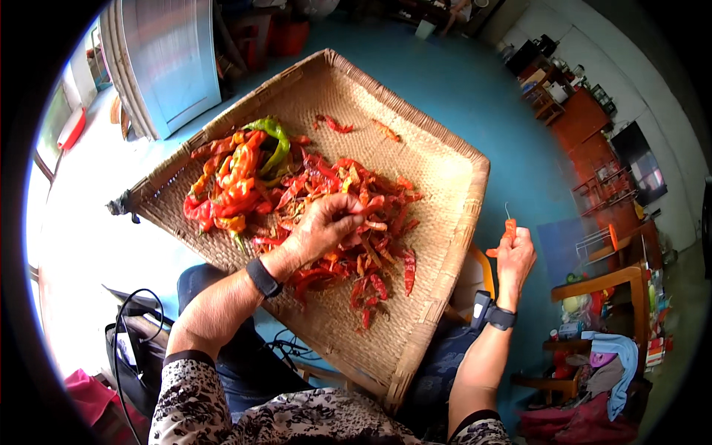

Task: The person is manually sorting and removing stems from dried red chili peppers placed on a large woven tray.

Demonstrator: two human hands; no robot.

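Observation:
A wide square woven basket tray (437, 170) rests tilted across my lap. Wrinkled dried red chili peppers (319, 174) make a pile in its middle. Fresher orange-red peppers (237, 178) and a curled green pepper (279, 144) sit at the pile's left. Over the pile, my left hand (326, 226) has its fingers closed on a red chili pepper (373, 204). Beyond the tray's right edge, my right hand (515, 256) is closed around a small orange-red thing (510, 227); a thin curved strand sticks up from it. Its kind is hard to make out.
A black bag (137, 348) with a cable lies at my left. To the right stands a wooden chair (630, 285) with cloths and assorted goods by it. Behind the tray are a pale blue panel (174, 67) and the blue floor (460, 81). Red-brown furniture lines the right wall.

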